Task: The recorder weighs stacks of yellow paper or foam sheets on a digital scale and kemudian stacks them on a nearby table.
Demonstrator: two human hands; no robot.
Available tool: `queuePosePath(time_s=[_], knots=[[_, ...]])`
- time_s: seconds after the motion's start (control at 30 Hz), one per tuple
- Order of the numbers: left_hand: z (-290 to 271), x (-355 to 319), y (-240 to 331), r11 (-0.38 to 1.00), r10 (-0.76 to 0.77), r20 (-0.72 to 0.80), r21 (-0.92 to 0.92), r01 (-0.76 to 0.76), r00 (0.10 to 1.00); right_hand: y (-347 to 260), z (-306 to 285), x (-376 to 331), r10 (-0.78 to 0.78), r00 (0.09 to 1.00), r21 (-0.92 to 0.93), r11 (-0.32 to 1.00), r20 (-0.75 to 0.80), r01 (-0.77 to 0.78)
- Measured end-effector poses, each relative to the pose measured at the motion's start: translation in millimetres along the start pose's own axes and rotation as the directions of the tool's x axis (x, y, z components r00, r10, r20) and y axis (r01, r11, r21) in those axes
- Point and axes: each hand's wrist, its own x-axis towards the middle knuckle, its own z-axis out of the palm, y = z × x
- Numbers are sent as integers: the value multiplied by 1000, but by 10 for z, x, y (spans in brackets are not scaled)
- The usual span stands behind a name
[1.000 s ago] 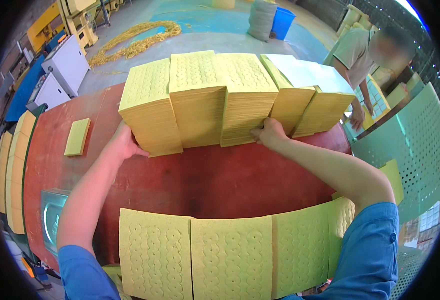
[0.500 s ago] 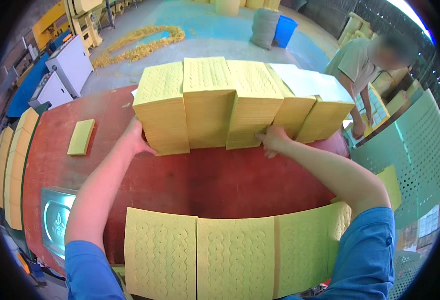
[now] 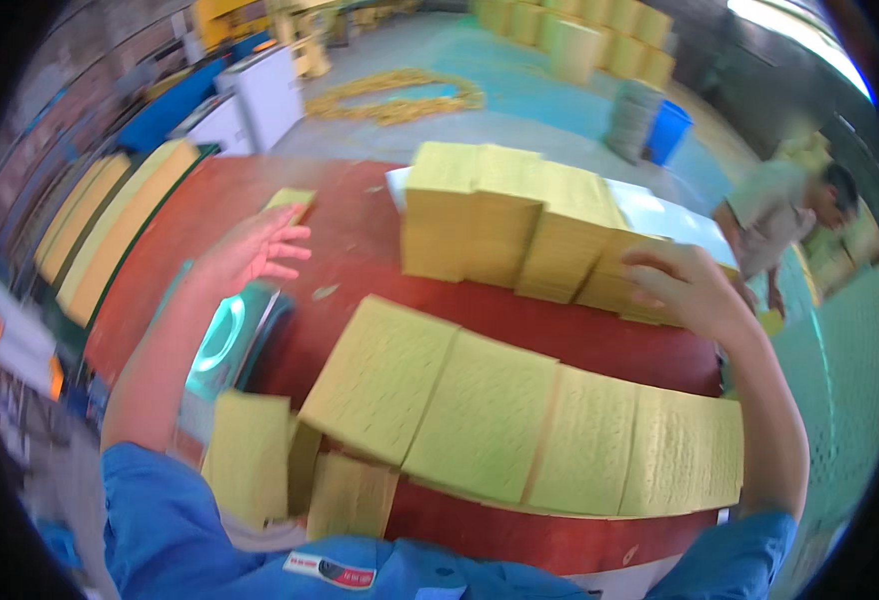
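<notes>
Yellow stacks of sheets (image 3: 560, 245) stand upright in the head view, a stepped row from 12 round to 3 o'clock on the red table (image 3: 355, 225)! Their long row axis slants from between 9 and 10 toward between 3 and 4 o'clock, layered sides facing the wearer, pale sheets (image 3: 632, 205) capping the right-hand end.

And look at the hands, both off the row's left end. Out between 9 and 10 o'clock, the left hand (image 3: 265, 250) is spread wide, fingers pointing toward 3, nothing in its grasp. Just past its fingertips at 10 sits a small yellow block (image 3: 305, 198); whether they touch, I can't tell. Over at 3 o'clock, the right hand (image 3: 680, 285) is half open, fingers loosely bent toward 9, nothing seen in its hold. It overlaps the row's right end; contact can't be made out through the blur.

Nearer, toward 5 o'clock, comes a second row of yellow stacks (image 3: 500, 410), patterned tops up, running roughly parallel to the first; its leftmost top has its long edges leaning from 1 to 7 o'clock. A shiny teal tray (image 3: 250, 325) lies between 8 and 9, under the left forearm. Beyond the table, between 2 and 3, a co-worker (image 3: 770, 215) bends forward, and a blue bin (image 3: 669, 132) stands between 1 and 2.
</notes>
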Motion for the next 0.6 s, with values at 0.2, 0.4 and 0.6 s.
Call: queuePosePath(time_s=[0.2,0.4,0.6], knots=[[-336,-1664,-35,1000,-17,-192,-15,14,981,-630,485,-787,-346,937,-10,938,49,347],[-713,-2957,-466,994,-109,-354,-22,108,929,-1422,1694,-1603,-458,734,318,887,502,335],[-1305,-4073,-1074,981,-189,-358,-34,189,915,-1111,3789,-2028,-288,496,449,860,819,-243]])
